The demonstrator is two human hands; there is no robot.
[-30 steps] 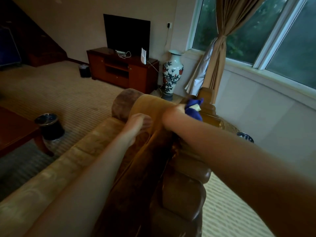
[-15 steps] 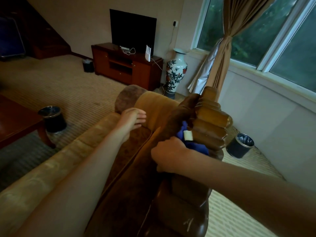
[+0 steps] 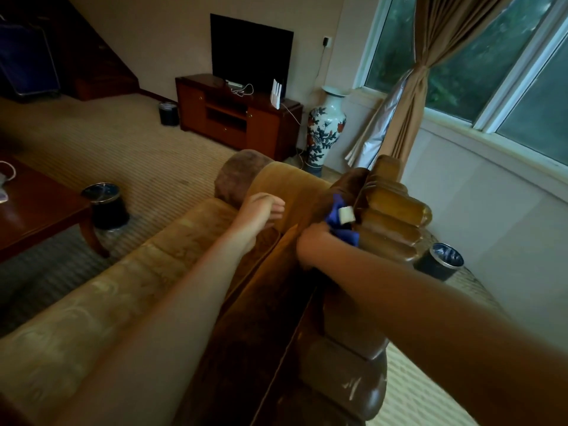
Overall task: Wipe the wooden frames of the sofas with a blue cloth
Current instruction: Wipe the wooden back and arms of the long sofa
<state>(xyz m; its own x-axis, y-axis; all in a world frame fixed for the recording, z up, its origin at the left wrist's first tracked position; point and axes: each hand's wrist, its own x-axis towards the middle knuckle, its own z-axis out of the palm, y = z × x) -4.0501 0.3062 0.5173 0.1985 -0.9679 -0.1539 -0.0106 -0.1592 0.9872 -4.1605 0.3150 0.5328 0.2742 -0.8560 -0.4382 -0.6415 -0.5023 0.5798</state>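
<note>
At the left edge a dark wooden counter [image 3: 37, 207] is cut off by the frame, and a black bin [image 3: 106, 206] is seen on the striped carpet beside its leg. The left hand [image 3: 261, 212] is laid on the padded top of the sofa back [image 3: 289, 192]; its grip is relaxed, the fingers only loosely bent and nothing held. Just to the right, the blue cloth [image 3: 339, 221] is bunched in the grip of the right hand [image 3: 313, 244], whose fingers are curled round it. The cloth is pressed against the carved wooden frame [image 3: 393, 222], in the groove where the dark upholstery meets the ribbed wood. Most of the cloth is hidden inside the fist; only a crumpled blue tuft with a pale tag is seen above and beyond the knuckles, pointing up and away from the wearer. The fingertips cannot be made out. The frame's long axis is seen running from the lower foreground up toward the window. A second bin [image 3: 442, 261] is partly hidden behind the frame.
</note>
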